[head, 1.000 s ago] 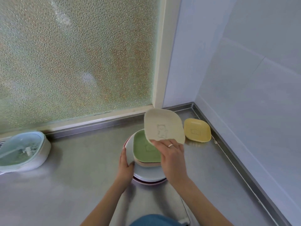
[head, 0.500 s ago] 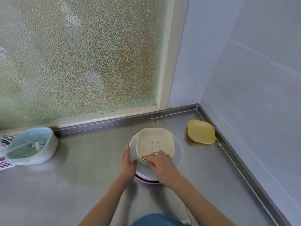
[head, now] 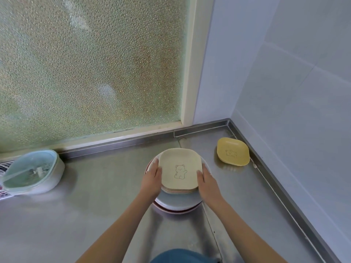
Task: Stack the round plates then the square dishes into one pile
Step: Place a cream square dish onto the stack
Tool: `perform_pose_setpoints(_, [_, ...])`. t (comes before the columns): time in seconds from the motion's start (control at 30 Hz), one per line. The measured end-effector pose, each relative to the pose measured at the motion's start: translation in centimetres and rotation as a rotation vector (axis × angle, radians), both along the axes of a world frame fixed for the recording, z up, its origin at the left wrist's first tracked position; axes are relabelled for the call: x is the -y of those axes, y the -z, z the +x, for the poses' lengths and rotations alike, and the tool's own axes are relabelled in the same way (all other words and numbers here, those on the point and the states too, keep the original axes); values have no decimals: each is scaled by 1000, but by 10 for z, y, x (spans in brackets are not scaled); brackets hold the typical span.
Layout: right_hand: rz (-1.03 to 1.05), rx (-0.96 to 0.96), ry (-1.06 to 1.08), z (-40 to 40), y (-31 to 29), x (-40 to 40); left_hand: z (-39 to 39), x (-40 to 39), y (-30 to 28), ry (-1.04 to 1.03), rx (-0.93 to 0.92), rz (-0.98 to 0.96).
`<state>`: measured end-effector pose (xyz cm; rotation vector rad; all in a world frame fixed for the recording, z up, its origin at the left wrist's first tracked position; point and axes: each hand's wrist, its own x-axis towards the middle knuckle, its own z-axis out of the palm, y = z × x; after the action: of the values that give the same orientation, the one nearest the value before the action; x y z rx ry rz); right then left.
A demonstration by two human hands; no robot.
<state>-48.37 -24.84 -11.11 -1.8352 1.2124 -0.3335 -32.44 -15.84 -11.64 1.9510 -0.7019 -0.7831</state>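
A pile stands on the steel counter: round plates (head: pixel 177 203) at the bottom, pale grey over pink, and several square dishes on them. The top one is a cream square dish (head: pixel 180 168) with a bear drawing. My left hand (head: pixel 152 179) presses flat against the left side of the square dishes. My right hand (head: pixel 208 184) presses against their right side. A yellow square dish (head: pixel 232 151) with a bear drawing lies alone to the right, near the corner.
A white container with a pale green lid (head: pixel 32 172) sits at the left by the window sill. A raised steel rim (head: pixel 284 194) bounds the counter at the right wall and under the frosted window.
My right hand brought the cream square dish down onto the green one in the pile and let go. Both hands now flank the square dishes.
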Motion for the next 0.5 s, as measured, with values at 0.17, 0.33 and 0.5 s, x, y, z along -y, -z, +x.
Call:
perform_pose_setpoints(0.17, [-15,139,68,-8,1,19,-2,-5,-2,38,46,66])
perform_pose_setpoints(0.33, [-109,-24,254,-20,23,86,-14,-12,-14,-19,-29,-11])
perform_pose_setpoints(0.5, [-42,-383,93,-31,55,119,-19,-11,-15,-78,-62,-23])
